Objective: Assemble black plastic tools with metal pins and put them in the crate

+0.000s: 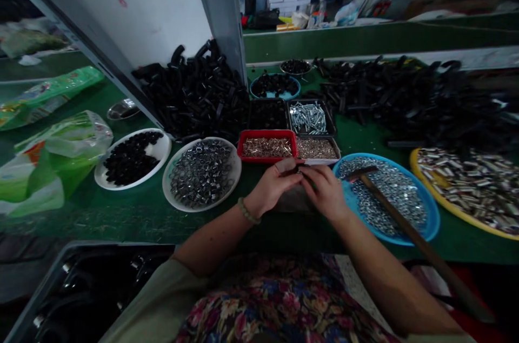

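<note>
My left hand (272, 187) and my right hand (324, 190) meet over the green table (133, 213), fingers pinched together on a small dark part (298, 171) that I cannot make out. They hover just in front of a red tray (266, 147) of small metal pieces and a tray of similar pieces (317, 148). A bead bracelet is on my left wrist. A hammer (405, 224) lies across the blue plate (430, 229) of small metal rings right of my right hand.
White plates hold black caps (132, 157) and metal rings (201, 173). A yellow plate (474, 186) of parts sits at right. Black plastic parts are heaped behind (194, 92) (405, 97). Green bags (52, 159) lie left, a grey bin (81, 289) near left. A person stands far back.
</note>
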The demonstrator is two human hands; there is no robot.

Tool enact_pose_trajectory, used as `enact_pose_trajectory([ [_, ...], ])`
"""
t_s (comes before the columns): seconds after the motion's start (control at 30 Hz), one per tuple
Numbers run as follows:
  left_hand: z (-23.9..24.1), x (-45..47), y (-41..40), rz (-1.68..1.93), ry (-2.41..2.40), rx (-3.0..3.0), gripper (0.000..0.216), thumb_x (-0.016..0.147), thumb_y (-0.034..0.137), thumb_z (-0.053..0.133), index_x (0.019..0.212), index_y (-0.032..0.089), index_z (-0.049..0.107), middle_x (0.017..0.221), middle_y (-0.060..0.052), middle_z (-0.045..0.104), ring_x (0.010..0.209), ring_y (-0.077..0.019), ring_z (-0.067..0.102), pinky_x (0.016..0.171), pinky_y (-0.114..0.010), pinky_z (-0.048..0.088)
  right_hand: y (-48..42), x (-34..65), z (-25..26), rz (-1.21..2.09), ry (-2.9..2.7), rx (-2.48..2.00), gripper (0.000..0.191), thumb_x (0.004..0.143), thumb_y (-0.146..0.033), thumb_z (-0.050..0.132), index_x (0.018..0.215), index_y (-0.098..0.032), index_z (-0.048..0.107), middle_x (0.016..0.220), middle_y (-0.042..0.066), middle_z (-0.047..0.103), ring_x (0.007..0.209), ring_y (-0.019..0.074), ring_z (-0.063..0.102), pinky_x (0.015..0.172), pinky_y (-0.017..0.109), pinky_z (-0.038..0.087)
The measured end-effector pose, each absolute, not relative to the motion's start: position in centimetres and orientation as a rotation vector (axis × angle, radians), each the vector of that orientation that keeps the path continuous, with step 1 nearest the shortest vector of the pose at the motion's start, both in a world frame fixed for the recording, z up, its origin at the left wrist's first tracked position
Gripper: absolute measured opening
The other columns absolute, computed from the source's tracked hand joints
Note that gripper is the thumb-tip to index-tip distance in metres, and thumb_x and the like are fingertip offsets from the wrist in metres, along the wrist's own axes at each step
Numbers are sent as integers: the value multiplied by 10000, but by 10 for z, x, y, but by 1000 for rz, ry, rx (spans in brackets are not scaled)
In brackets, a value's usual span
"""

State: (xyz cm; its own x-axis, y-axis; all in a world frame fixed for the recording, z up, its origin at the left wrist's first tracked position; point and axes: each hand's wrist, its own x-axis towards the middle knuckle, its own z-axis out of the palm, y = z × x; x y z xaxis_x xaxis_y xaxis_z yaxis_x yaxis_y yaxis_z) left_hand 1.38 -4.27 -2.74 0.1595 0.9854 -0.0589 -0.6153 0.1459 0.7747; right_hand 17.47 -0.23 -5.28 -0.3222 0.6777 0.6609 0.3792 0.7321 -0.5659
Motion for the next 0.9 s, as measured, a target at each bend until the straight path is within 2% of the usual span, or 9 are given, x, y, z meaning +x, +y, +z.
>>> enact_pose_trajectory([
  [0.07, -29, 5, -58, 1176, 675, 650, 281, 738, 204, 759, 1009, 170, 692, 955, -43, 706, 890, -139, 662, 861, -283, 499, -14, 174, -57, 782, -1740, -836, 335, 815, -386, 679, 1111, -251, 601, 983, 58, 622, 827, 197, 623, 739, 371, 549],
  [0.17, -29, -5, -78, 1024, 688, 586, 286, 750, 207, 753, 1022, 168, 673, 936, -58, 717, 830, -139, 686, 833, -287, 517, -33, 166, -61, 1461, -1373, -820, 261, 825, -483, 652, 899, -235, 616, 733, -5, 595, 609, 132, 573, 574, 277, 522],
  [0.27, -29, -6, -89, 1056, 699, 521, 290, 739, 173, 747, 1019, 170, 671, 939, -52, 721, 845, -145, 694, 848, -289, 522, -46, 154, -65, 1773, -1066, -815, 334, 780, -514, 699, 727, -209, 575, 596, -38, 542, 495, 84, 509, 482, 204, 467],
  [0.43, -36, -5, -95, 1094, 759, 465, 285, 734, 145, 726, 1014, 152, 675, 899, -48, 724, 853, -158, 694, 876, -321, 525, -54, 146, -69, 1895, -934, -847, 361, 702, -494, 774, 740, -209, 556, 610, -50, 556, 461, 77, 501, 422, 189, 449],
  [0.53, -41, -4, -98, 1101, 806, 484, 283, 744, 164, 708, 1023, 156, 665, 916, -53, 719, 865, -169, 691, 900, -353, 518, -57, 148, -73, 1867, -1032, -837, 312, 757, -471, 724, 800, -217, 548, 650, -36, 584, 478, 91, 510, 427, 205, 448],
  [0.6, -45, -2, -99, 1124, 905, 589, 241, 764, 191, 683, 1002, 159, 659, 906, -48, 704, 846, -173, 684, 886, -367, 522, -61, 150, -76, 1675, -1184, -867, 285, 837, -486, 622, 956, -236, 553, 673, -32, 593, 479, 112, 513, 432, 239, 460],
  [0.67, -48, -3, -101, 1159, 1056, 842, 190, 780, 201, 657, 966, 166, 660, 937, -47, 687, 875, -182, 669, 900, -363, 509, -67, 151, -80, 1350, -1435, -944, 338, 863, -468, 592, 1113, -247, 533, 737, -12, 626, 559, 147, 577, 517, 291, 518],
  [0.77, -49, -21, -99, 1082, 1274, 1343, 191, 802, 210, 635, 991, 189, 654, 1083, -64, 659, 1002, -205, 634, 965, -340, 465, -74, 150, -84, 1020, -1779, -1007, 281, 868, -401, 603, 1099, -242, 585, 889, 45, 688, 786, 200, 674, 721, 352, 565],
  [0.9, -47, -82, -82, 799, 1858, 1763, 231, 888, 255, 519, 1069, 169, 634, 1084, -106, 649, 1023, -250, 605, 977, -403, 442, -75, 149, -87, 1258, -1629, -1003, 229, 926, -406, 514, 1044, -219, 572, 780, 26, 703, 680, 175, 701, 668, 325, 582],
])
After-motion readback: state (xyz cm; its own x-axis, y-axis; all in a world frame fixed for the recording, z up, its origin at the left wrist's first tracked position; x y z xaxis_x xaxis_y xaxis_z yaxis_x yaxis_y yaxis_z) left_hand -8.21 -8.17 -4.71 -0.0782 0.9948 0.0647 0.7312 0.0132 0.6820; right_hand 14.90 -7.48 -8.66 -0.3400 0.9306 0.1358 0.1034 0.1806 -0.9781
